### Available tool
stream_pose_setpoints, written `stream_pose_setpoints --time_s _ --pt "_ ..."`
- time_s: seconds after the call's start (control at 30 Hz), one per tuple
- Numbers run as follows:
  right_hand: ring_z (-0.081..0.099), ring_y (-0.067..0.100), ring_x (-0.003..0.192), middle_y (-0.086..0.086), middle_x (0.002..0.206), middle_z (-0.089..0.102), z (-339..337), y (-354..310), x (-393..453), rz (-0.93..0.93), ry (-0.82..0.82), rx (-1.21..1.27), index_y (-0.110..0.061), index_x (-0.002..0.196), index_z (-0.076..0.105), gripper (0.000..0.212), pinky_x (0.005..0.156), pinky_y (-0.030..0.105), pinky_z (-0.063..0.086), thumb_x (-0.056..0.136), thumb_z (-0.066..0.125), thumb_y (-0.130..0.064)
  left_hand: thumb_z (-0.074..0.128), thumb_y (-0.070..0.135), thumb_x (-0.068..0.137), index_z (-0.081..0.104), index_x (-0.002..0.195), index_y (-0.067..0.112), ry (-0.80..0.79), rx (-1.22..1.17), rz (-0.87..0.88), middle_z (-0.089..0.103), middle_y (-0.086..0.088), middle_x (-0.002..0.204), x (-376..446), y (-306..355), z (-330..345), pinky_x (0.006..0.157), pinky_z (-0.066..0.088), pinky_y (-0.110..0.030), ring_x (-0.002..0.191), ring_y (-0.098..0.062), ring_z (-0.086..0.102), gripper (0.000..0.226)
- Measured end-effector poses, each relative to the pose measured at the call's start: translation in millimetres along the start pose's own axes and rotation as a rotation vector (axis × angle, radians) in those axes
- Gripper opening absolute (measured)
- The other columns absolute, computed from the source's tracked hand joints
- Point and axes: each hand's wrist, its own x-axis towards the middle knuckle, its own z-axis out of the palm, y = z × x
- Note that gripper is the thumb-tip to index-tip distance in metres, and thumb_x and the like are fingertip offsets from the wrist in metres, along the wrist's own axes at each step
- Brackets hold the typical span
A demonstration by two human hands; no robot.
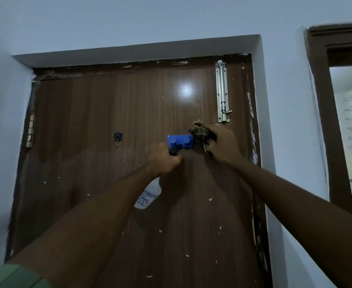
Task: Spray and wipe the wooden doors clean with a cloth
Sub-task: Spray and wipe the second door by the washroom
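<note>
Left hand (pixel 164 158), fingers curled around the neck of the spray bottle (pixel 148 196), bottle body hanging toward 7 o'clock. Right hand (pixel 222 142) grips the bunched cloth (pixel 200 130), apparently pressed to the wooden door (pixel 100 113), at 6 o'clock from the bolt latch (pixel 222 91).
</note>
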Motion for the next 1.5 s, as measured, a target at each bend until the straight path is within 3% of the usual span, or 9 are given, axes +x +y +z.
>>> stream_pose_setpoints --time_s 0.27,0.4,0.5,0.73,0.87,1.03,1.17,1.3,1.5 --pt "0.056 0.02 0.099 0.002 0.104 0.067 28 -44 40 -0.047 -0.206 -0.158 -0.016 0.11 0.069 0.032 0.087 0.036 0.045 0.08 0.058 -0.016 0.067 0.017 0.101 0.066 0.077 0.001 0.076 -0.149 0.001 0.06 -0.017 0.061 6 -35 -40 0.041 0.041 -0.024 0.045 -0.016 0.053 0.029" --pt "0.059 0.026 0.097 0.005 0.1 0.069 39 -59 32 -0.328 -0.158 -0.428 -0.012 0.106 0.068 0.033 0.087 0.039 0.046 0.076 0.063 -0.026 0.062 0.012 0.1 0.065 0.08 -0.011 0.192 -0.317 -0.04 0.058 -0.017 0.058 14 -48 -47 0.038 0.04 -0.024 0.042 -0.019 0.054 0.031" --pt "0.063 0.029 0.1 0.011 0.106 0.071 47 -60 20 -0.532 -0.09 -0.576 -0.007 0.109 0.066 0.046 0.095 0.044 0.048 0.083 0.045 -0.039 0.061 0.011 0.099 0.062 0.079 -0.014 0.201 -0.364 -0.041 0.056 -0.014 0.059 20 -53 -46 0.04 0.038 -0.024 0.043 -0.021 0.051 0.032" --pt "0.063 0.033 0.101 0.015 0.103 0.069 66 -53 2 -0.751 0.109 -0.851 -0.011 0.106 0.066 0.014 0.09 0.048 0.049 0.099 0.055 -0.016 0.062 0.021 0.103 0.066 0.082 0.002 0.103 -0.402 -0.001 0.058 -0.012 0.062 26 -62 -38 0.047 0.044 -0.032 0.05 -0.026 0.054 0.028" --pt "0.067 0.029 0.103 0.013 0.107 0.071 78 -50 -26 -0.835 0.009 -0.86 -0.013 0.106 0.07 0.012 0.088 0.042 0.054 0.095 0.066 -0.011 0.061 0.02 0.102 0.066 0.086 -0.005 0.107 -0.439 -0.016 0.062 -0.028 0.071 24 -64 -39 0.052 0.047 -0.036 0.054 -0.029 0.054 0.03" --pt "0.064 0.029 0.09 0.016 0.11 0.068 85 -59 -23 -0.509 0.092 -0.613 -0.005 0.118 0.067 0.037 0.075 0.041 0.055 0.092 0.067 -0.032 0.059 0.02 0.103 0.067 0.088 -0.007 0.129 -0.429 -0.026 0.062 -0.024 0.068 26 -61 -49 0.05 0.045 -0.034 0.053 -0.029 0.056 0.032" --pt "0.064 0.028 0.089 0.018 0.112 0.064 98 -76 -8 -0.47 0.082 -0.606 -0.001 0.119 0.067 0.044 0.072 0.04 0.058 0.082 0.08 -0.02 0.057 0.028 0.105 0.068 0.086 -0.008 0.154 -0.418 -0.023 0.065 -0.025 0.068 37 -56 -59 0.053 0.046 -0.036 0.051 -0.028 0.057 0.042" --pt "0.054 0.02 0.084 0.01 0.106 0.056 132 -95 -13 -0.187 0.193 -0.489 -0.006 0.111 0.064 0.033 0.071 0.033 0.053 0.08 0.076 -0.007 0.058 0.03 0.104 0.069 0.082 -0.01 0.175 -0.398 -0.04 0.062 -0.016 0.062 41 -53 -63 0.05 0.043 -0.031 0.048 -0.026 0.055 0.046" --pt "0.057 0.023 0.1 0.009 0.116 0.06 155 -93 -14 -0.269 0.26 -0.621 -0.008 0.122 0.061 0.029 0.086 0.037 0.047 0.093 0.063 -0.008 0.058 0.028 0.105 0.069 0.085 -0.008 0.163 -0.367 -0.061 0.059 -0.012 0.061 55 -61 -59 0.054 0.045 -0.034 0.05 -0.025 0.054 0.042"
